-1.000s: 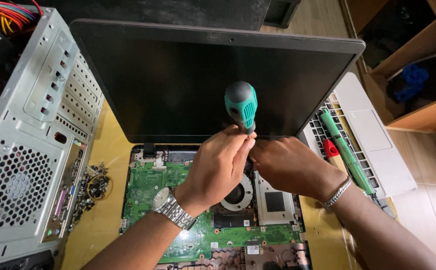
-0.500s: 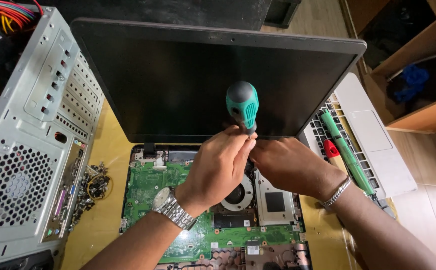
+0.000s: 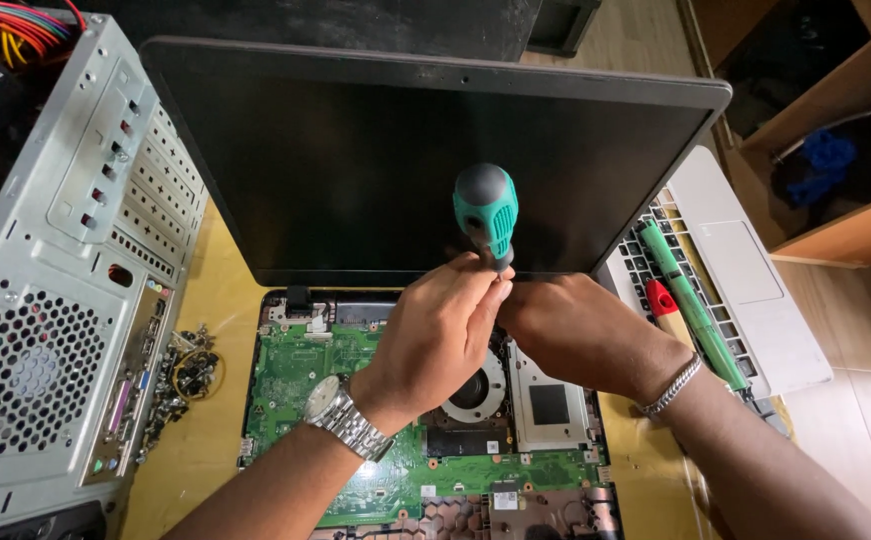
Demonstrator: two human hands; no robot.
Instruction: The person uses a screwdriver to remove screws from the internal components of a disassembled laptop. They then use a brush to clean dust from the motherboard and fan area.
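Teal-handled screwdriver (image 3: 487, 213) is standing upright over the laptop's green motherboard (image 3: 356, 400), left hand (image 3: 441, 335) pinching its shank while right hand (image 3: 576, 335) is curling closed beside it, steadying the tip.

A yellow wooden tabletop (image 3: 218, 330) fills the lower part of the view, lit evenly by soft light. At the right edge lies a pale wood plank floor (image 3: 870, 400). Above it, in the upper right corner, stands a brown wooden shelf unit (image 3: 836, 225) with dark open compartments; a blue object (image 3: 824, 165) sits inside one of them.
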